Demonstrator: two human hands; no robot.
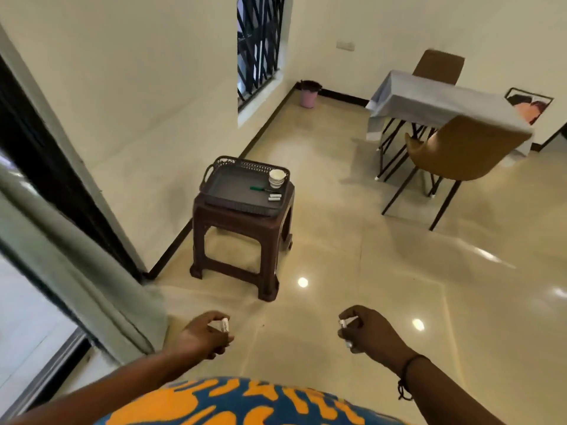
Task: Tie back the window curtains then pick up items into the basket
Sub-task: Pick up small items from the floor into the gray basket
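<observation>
- Looking down through the head camera, I see my left hand (204,334) curled around a small white cylinder (225,325), low over the tiled floor (368,271).
- My right hand (369,332) pinches a second small white piece (345,323), well apart from the left.
- Ahead, the dark basket (227,185) sits on a brown plastic stool (242,237) near the wall, holding stacked cups (276,178), a green pen (259,188) and two white cylinders (274,197).
- Bare floor lies open between me and the stool; the grey curtain (76,271) hangs at my left edge.

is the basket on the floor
No, the basket sits on top of the brown stool, holding a cup and a green pen.
</observation>
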